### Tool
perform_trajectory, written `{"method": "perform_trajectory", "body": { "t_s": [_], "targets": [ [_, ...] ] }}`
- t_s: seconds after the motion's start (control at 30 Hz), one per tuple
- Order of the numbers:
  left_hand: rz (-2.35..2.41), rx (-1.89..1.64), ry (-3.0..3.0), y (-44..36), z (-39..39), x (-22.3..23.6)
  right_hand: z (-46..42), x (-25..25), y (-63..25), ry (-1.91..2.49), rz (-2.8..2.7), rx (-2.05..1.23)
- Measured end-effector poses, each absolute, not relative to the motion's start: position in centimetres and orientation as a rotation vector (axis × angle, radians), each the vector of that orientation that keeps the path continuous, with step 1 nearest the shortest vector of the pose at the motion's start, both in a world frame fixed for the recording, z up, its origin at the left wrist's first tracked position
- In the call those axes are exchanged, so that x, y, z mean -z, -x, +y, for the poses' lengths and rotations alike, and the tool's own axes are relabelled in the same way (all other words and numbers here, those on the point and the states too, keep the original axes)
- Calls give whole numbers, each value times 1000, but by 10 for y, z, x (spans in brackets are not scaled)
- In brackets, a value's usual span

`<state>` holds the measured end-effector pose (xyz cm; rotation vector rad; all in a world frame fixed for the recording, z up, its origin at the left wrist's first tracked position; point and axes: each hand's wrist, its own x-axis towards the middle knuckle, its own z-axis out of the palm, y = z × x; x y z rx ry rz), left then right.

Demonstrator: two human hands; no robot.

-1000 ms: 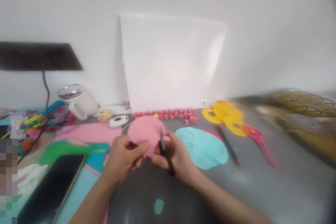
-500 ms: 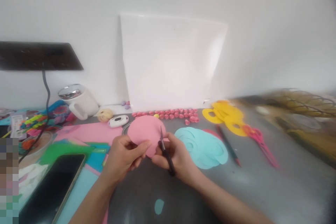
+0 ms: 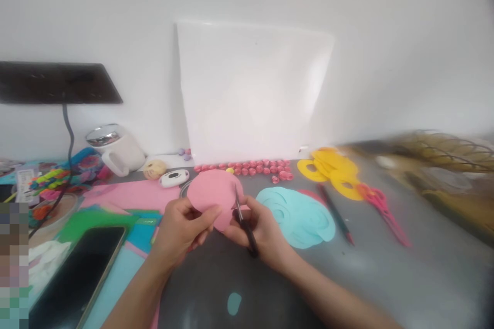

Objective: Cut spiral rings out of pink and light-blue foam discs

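Observation:
A round piece of pink paper [image 3: 212, 190] is pinched at its lower left edge between the thumb and fingers of my left hand [image 3: 187, 226]. My right hand [image 3: 262, 231] grips small black-handled scissors [image 3: 247, 231], their blades pointing up across the right part of the pink paper. Just right of that hand lies a pile of light-blue paper spirals [image 3: 297, 218]. Behind the pink paper, several small red rolled paper roses [image 3: 254, 166] sit in rows. A small teal paper scrap [image 3: 234, 303] rests on the grey table below my hands.
To the left are a phone [image 3: 81, 272], coloured paper sheets [image 3: 104, 223], a white mug [image 3: 121, 151] and a white oval device [image 3: 174, 178]. Yellow paper spirals [image 3: 332, 169], a dark pencil [image 3: 335, 213] and pink scissors [image 3: 384, 211] lie right. A white board [image 3: 254, 92] leans on the wall.
The scissors and my right fingers have shifted very slightly against the pink paper. My left hand keeps its hold, and the things on the table stay in place.

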<state>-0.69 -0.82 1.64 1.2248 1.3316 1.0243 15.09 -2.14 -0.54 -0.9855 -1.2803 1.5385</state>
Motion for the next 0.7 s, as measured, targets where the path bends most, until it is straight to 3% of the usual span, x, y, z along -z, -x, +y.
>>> {"method": "perform_trajectory", "body": {
  "t_s": [0.7],
  "targets": [
    [1211, -1103, -1186, 9, -5, -15, -22, 7, -150, 1055, -1249, -1526]
  ]
}}
